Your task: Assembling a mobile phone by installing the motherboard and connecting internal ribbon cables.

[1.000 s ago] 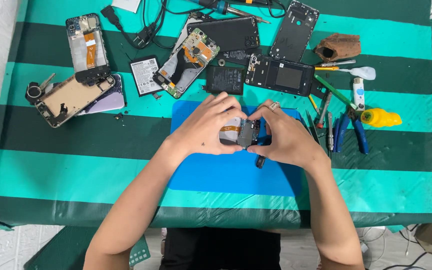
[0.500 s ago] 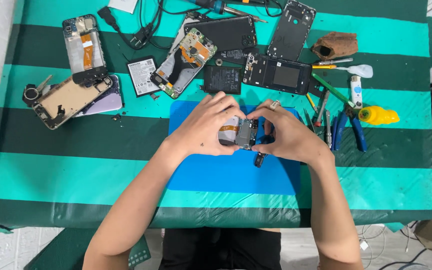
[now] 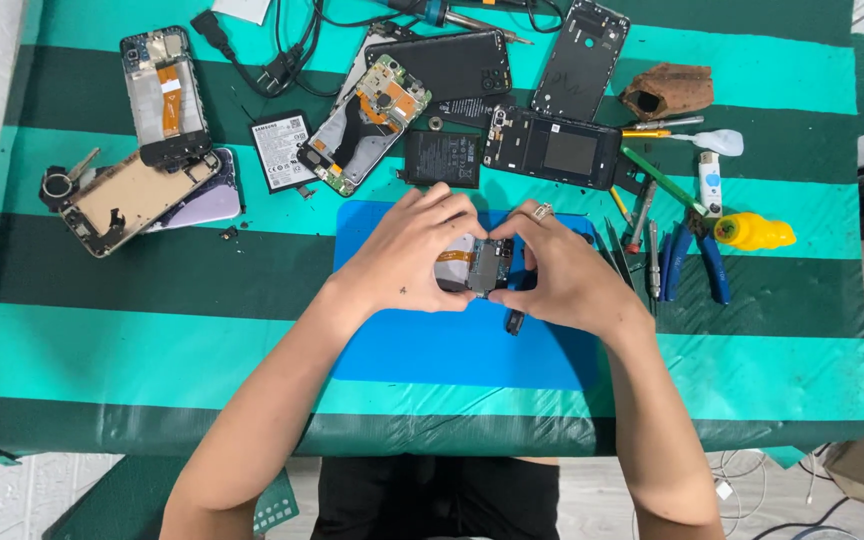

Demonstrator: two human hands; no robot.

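Observation:
An opened phone body with an orange flex strip and a dark circuit board lies on the blue work mat. My left hand grips its left side, fingers curled over the top edge. From the right, my right hand holds the other side; a ring shows on one finger. Both thumbs press near the phone's lower edge. A small dark part sits on the mat just under my right hand.
Several dismantled phone frames, a battery, a black back cover and cables lie across the far half of the striped green table. Blue-handled pliers, tweezers, screwdrivers and a yellow bottle lie to the right.
My hands and the phone stay in nearly the same place on the mat; only the fingers shift slightly and the view moves a little.

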